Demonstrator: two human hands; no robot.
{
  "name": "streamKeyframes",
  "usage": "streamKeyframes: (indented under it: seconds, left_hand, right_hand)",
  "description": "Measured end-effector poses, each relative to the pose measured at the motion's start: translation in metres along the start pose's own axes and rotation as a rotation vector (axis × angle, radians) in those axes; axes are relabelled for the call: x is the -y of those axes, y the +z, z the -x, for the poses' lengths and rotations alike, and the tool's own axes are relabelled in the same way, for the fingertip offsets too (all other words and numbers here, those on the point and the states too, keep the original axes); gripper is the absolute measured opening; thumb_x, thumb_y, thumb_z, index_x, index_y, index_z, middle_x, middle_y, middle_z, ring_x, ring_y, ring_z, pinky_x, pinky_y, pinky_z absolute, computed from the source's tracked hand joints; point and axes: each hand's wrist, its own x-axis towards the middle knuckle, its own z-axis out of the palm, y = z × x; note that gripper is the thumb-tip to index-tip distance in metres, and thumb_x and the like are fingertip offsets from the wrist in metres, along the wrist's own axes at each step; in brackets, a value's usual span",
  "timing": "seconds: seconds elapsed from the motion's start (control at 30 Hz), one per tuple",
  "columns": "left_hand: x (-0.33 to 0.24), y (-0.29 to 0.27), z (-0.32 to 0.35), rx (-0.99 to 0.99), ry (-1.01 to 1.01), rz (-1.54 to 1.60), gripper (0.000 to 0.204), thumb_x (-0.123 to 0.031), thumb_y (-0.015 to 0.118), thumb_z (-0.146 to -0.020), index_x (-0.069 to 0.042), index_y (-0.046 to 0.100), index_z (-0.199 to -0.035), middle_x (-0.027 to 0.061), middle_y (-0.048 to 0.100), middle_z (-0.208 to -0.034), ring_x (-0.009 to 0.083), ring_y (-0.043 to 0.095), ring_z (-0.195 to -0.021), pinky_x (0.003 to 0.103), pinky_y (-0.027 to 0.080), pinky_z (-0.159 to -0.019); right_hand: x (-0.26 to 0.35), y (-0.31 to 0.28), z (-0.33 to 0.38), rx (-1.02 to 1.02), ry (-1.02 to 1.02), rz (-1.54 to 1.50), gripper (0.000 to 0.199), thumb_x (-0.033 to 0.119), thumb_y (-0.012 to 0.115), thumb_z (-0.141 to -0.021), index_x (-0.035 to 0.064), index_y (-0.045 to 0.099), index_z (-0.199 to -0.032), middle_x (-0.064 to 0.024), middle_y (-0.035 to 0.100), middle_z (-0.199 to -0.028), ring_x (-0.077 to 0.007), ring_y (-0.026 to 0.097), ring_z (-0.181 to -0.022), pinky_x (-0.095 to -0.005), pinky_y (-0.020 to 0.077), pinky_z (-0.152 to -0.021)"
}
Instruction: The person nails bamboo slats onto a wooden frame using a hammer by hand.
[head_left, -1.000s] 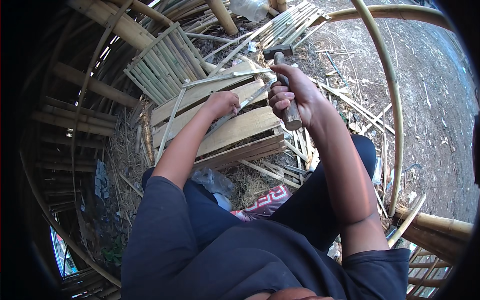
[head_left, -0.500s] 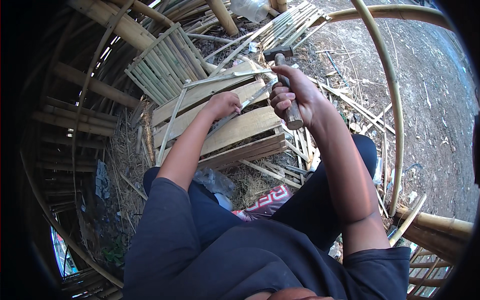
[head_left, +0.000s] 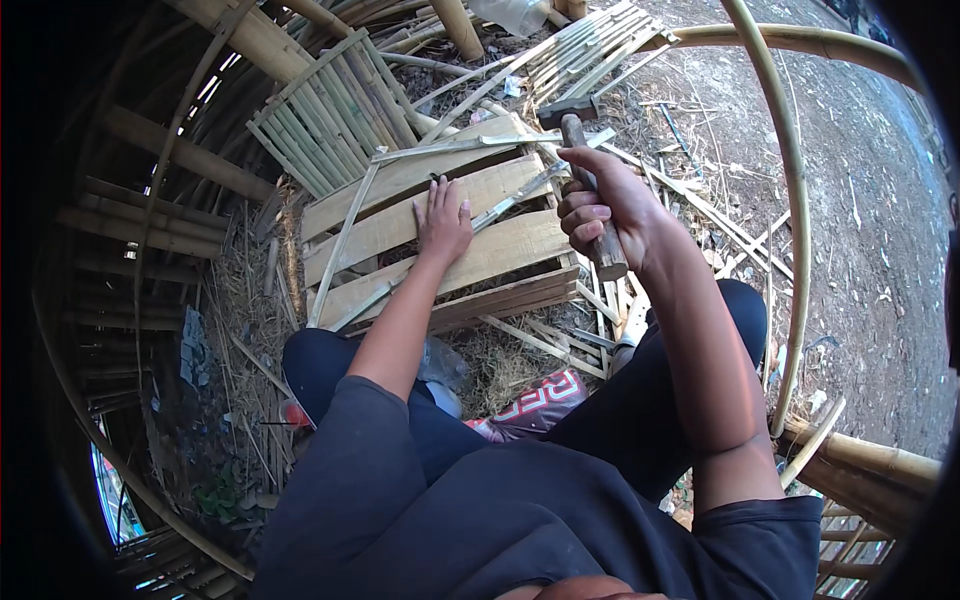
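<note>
My right hand (head_left: pixel 605 210) is wrapped round the wooden handle of a hammer (head_left: pixel 578 135), its dark metal head pointing away from me. The hammer is raised over the right end of a low wooden crate (head_left: pixel 505 250) with wide, pale planks. On those planks my left hand (head_left: pixel 442 222) lies palm down, fingers stretched out and apart. Thin bamboo strips form a triangular outline across the crate; one bamboo strip (head_left: pixel 500 207) runs diagonally beside and partly under my left hand.
A slatted bamboo panel (head_left: pixel 335 115) leans behind the crate at left. Another slatted panel (head_left: pixel 600 50) lies at the far side. Loose strips (head_left: pixel 710 215) litter the ground on the right, past which a curved bamboo pole (head_left: pixel 785 180) rises. A red printed bag (head_left: pixel 535 405) lies between my legs.
My left hand has gone from a closed grip at the diagonal strip to lying flat and spread on the planks. My right hand and the hammer have shifted slightly right and nearer.
</note>
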Motion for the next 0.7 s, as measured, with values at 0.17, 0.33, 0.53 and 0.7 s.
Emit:
streamKeyframes:
  seconds: [0.17,0.33,0.53,0.7]
  left_hand:
    - [0.006,-0.016,0.000,0.094,-0.024,0.006,0.056,-0.030,0.041,-0.104,-0.014,0.037,-0.157,0.0083,0.029,-0.167,0.0245,0.023,-0.156,0.065,0.002,-0.123]
    - [0.008,-0.012,0.004,-0.002,0.016,0.038,0.056,-0.026,0.040,-0.103,-0.016,0.036,-0.158,0.0075,0.031,-0.167,0.0232,0.024,-0.155,0.067,0.000,-0.122]
    - [0.007,-0.007,0.006,-0.081,-0.082,-0.050,0.060,-0.027,0.043,-0.101,-0.014,0.034,-0.159,0.0102,0.025,-0.169,0.0251,0.020,-0.157,0.067,0.000,-0.122]
    - [0.001,-0.013,0.008,-0.063,-0.108,-0.025,0.060,-0.027,0.044,-0.100,-0.012,0.036,-0.158,0.0111,0.027,-0.168,0.0251,0.022,-0.156,0.067,0.004,-0.122]
  right_hand:
    - [-0.016,-0.007,-0.013,-0.073,0.044,0.254,0.047,0.036,0.060,-0.100,0.0210,0.029,-0.068,0.0100,0.029,-0.055,0.0006,0.028,-0.039,-0.0175,0.0279,-0.030]
    - [-0.044,-0.023,-0.023,-0.147,0.123,0.469,0.044,0.038,0.055,-0.101,0.0203,0.033,-0.067,0.0086,0.028,-0.053,-0.0045,0.026,-0.039,-0.0233,0.0227,-0.035]
    - [-0.076,-0.044,-0.034,-0.373,0.112,0.840,0.038,0.036,0.061,-0.099,0.0092,0.050,-0.074,-0.0002,0.044,-0.056,-0.0151,0.042,-0.041,-0.0341,0.0368,-0.040]
    - [-0.098,-0.067,-0.053,-0.433,-0.118,1.188,0.047,0.040,0.063,-0.099,-0.0027,0.061,-0.079,-0.0040,0.053,-0.055,-0.0148,0.051,-0.045,-0.0370,0.0405,-0.044]
